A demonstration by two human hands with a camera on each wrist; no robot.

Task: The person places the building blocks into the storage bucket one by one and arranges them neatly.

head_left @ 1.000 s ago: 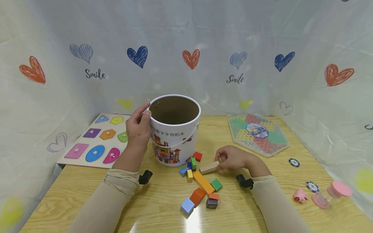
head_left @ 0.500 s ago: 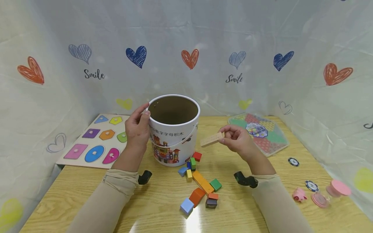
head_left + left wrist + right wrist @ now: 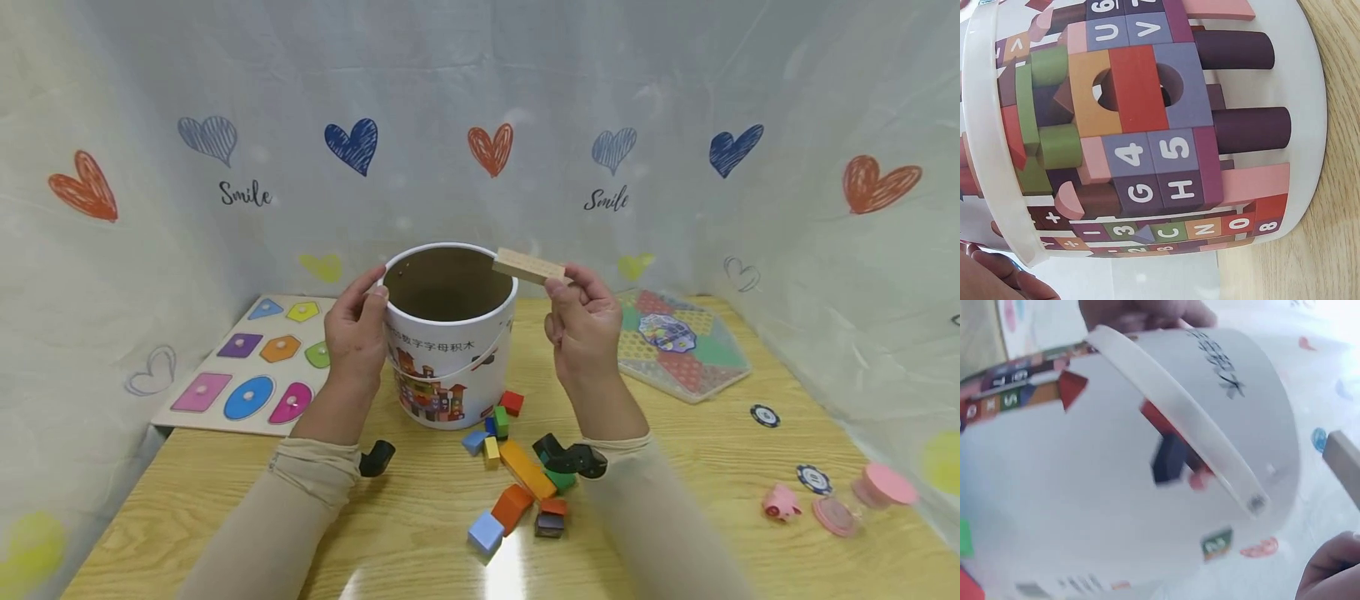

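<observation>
Left hand (image 3: pixel 355 333): fingers curled over the rim of the white bucket (image 3: pixel 450 333), standing on the desk (image 3: pixel 420 533). Right hand (image 3: pixel 583 327): pinches 1 plain wooden block (image 3: pixel 528 266) above the bucket's right rim.

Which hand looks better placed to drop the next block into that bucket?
The right hand, probably. It pinches a plain wooden rectangular block just above the rim of the white cardboard bucket. The left hand grips the rim on the other side, steadying the bucket.
</observation>
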